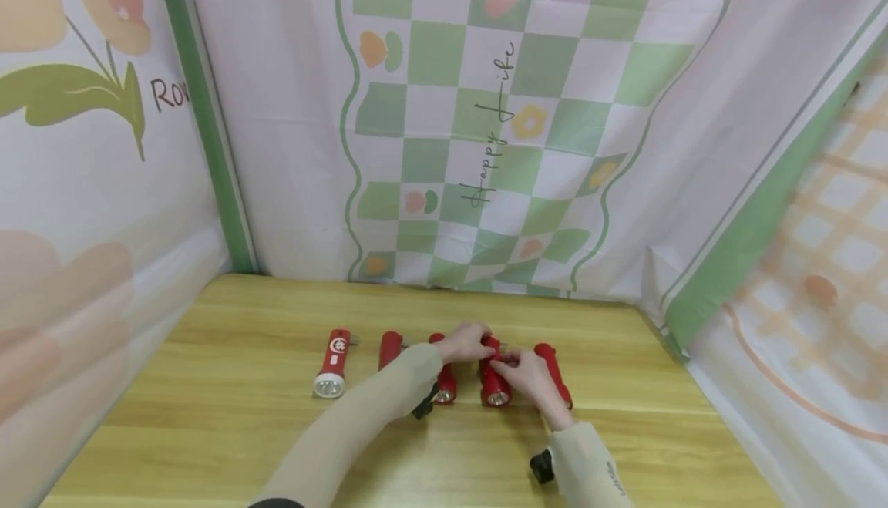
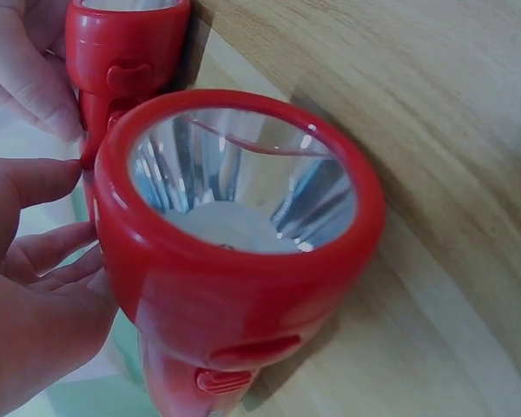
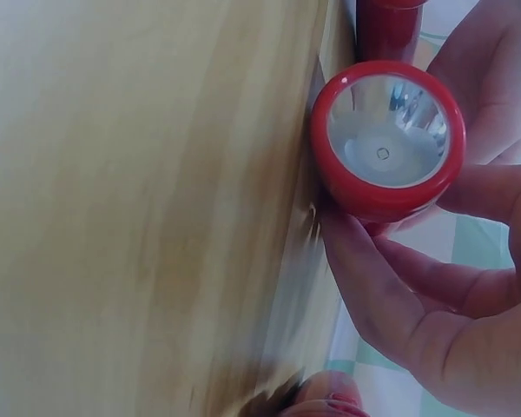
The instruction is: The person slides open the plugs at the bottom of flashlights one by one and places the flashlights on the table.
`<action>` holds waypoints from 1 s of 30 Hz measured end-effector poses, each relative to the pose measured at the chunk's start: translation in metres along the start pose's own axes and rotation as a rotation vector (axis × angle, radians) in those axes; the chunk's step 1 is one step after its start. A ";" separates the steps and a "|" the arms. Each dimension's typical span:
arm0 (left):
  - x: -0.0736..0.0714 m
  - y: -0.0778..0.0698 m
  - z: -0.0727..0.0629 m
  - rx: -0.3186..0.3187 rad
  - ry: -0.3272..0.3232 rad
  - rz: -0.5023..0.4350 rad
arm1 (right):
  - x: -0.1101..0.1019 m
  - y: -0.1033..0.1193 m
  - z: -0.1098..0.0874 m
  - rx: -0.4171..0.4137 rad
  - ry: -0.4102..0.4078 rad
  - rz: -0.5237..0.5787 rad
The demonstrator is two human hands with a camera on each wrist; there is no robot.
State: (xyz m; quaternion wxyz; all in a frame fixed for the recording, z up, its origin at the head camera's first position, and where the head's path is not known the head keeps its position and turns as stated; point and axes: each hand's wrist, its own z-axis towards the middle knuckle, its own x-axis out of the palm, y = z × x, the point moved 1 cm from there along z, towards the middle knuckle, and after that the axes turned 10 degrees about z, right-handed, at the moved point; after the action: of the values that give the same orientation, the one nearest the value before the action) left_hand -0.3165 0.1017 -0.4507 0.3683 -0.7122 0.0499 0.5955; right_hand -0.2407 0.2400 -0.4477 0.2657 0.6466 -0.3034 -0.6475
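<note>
Both hands are at one red flashlight (image 1: 496,388) lying on the table, its lens end toward me. My left hand (image 1: 466,342) grips its far, tail end from the left. From the right, my right hand (image 1: 529,375) holds its body, thumb and fingers around it behind the head (image 3: 386,201). A small metallic piece juts from its right side by the right fingertips. Close by on the left lies another red flashlight (image 2: 234,287), its silvery reflector large in the left wrist view. A further red flashlight (image 1: 553,373) lies beside the right hand, partly hidden by it.
Left of the hands lie a red flashlight with a white head (image 1: 329,385) and a red one (image 1: 390,348) partly covered by the left sleeve. Metal prongs stick out from their sides. The wooden table (image 1: 208,415) is enclosed by printed cloth curtains (image 1: 291,146).
</note>
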 end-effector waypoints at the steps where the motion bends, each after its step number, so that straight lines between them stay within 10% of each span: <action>1: 0.000 -0.001 0.000 0.002 -0.003 0.004 | -0.001 -0.001 0.000 0.002 -0.001 0.001; 30: -0.005 -0.017 0.003 -0.087 -0.183 -0.028 | -0.041 -0.006 -0.006 -0.039 -0.040 0.006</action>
State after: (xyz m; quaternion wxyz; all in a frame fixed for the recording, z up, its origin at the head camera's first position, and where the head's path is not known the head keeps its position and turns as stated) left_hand -0.3116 0.1142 -0.4383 0.3482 -0.6709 -0.0198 0.6544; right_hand -0.2337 0.2740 -0.4240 0.2741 0.6273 -0.2978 -0.6653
